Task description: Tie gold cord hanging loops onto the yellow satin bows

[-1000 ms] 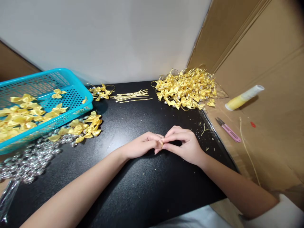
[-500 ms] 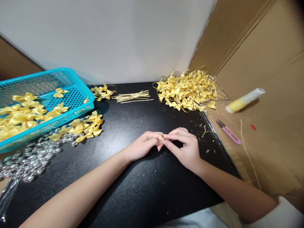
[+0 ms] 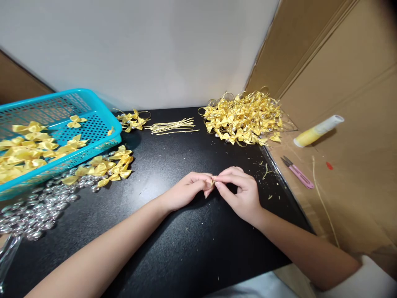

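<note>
My left hand and my right hand meet over the middle of the black table. Between their fingertips shows a bit of thin gold cord, pinched from both sides. The left fingers curl around most of it, so its full shape and anything fixed to it stay hidden. Beyond the hands lies a small bundle of straight gold cords. A large heap of yellow ribbon bows with gold loops and silver beads sits at the back right.
To the left stands a turquoise basket holding yellow bows. Silver beads and more bows lie before it. Pink-handled thread snips, a yellow-white tube and a loose string rest on cardboard at right.
Both hands stay in nearly the same place, with only a slight shift of the fingertips around the gold cord. The whole view has moved a little.
</note>
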A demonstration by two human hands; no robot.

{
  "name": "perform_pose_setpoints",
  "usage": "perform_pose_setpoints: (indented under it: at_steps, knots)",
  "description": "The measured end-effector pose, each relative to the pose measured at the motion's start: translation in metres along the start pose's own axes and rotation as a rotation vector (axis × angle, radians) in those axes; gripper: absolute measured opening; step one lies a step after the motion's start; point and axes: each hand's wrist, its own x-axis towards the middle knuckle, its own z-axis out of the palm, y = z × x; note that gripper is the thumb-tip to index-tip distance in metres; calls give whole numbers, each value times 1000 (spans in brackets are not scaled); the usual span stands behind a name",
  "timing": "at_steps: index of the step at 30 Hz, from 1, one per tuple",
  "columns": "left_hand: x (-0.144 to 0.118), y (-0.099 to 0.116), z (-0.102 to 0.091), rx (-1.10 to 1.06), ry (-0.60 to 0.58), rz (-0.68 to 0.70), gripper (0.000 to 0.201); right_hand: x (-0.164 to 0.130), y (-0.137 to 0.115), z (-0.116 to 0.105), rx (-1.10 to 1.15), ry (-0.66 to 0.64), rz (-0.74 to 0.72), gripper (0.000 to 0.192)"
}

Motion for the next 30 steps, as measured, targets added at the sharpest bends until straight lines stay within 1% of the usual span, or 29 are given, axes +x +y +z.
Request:
perform_pose_setpoints:
  at_steps: [3,7,9,11,16,20,24,30]
  knots:
    - [1,1,-3,-70,-54,-31,24,1,1,-1,-5,-14,-63,17]
    - [2,0,-8,-149,-208,-125,22,3,2,-3,-16,-57,-142,13]
    - [3,0,-10,-183,-263,-154,21,4,3,-4,-7,-99,-156,10]
    - [3,0,-11,-204,-294,-171,21,6,4,-6,8,-147,-147,8]
    - [4,0,-11,-241,-299,-194,21,10,5,-11,33,-224,-109,2]
    - [4,1,-11,-240,-282,-200,20,12,4,-13,41,-234,-86,3]
    - [4,2,-11,-225,-291,-206,21,13,4,-14,30,-260,-86,4]
    - [5,3,-11,-235,-291,-217,22,12,2,-14,19,-265,-89,1]
